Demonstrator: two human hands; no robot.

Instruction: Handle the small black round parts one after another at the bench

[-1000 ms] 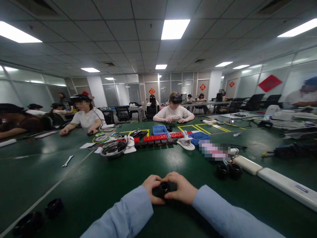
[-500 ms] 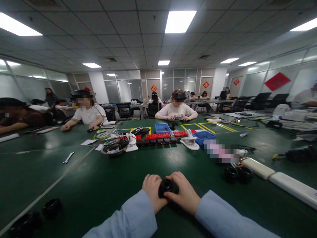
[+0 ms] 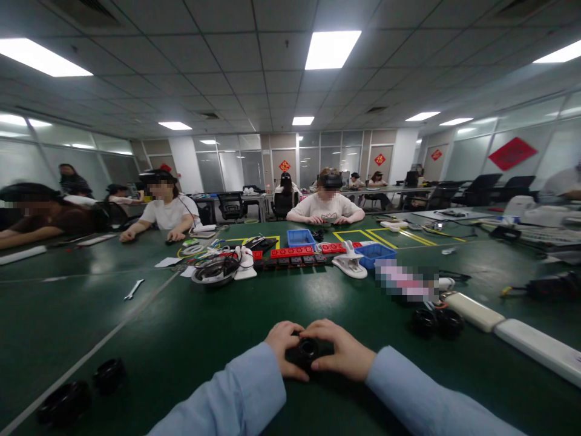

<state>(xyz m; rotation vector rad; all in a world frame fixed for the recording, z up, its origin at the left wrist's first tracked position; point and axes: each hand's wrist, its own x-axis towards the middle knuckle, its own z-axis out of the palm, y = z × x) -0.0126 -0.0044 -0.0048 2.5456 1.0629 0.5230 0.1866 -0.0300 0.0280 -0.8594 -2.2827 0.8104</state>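
Fingers of both hands are bent, not spread: the left hand (image 3: 282,348) and the right hand (image 3: 347,350) curve around a black round piece (image 3: 308,346) from its two sides, with the thumbs on the side nearer to the body. The piece is between them, over the near middle part of the green table (image 3: 218,315), and its round opening looks upward. I cannot tell if it stands on the surface or is held a little above, because the fingers and the dark colour hide its lower edge.

In my judgement, the first risk is a slip. The piece looks smooth and shiny, so if one hand presses more than the other, it may tilt or turn away from the thumbs. If it is made of more than one part — this I cannot see — a crooked pressure could make the parts sit badly.

A dropped round piece could also roll. On the left lie a smaller black ring (image 3: 109,375) and a larger black ring (image 3: 63,402), near the seam line; on the right, two black wheel-like parts (image 3: 436,323) sit side by side near a cream-coloured case (image 3: 474,310). Their similar dark look could cause a mix-up.
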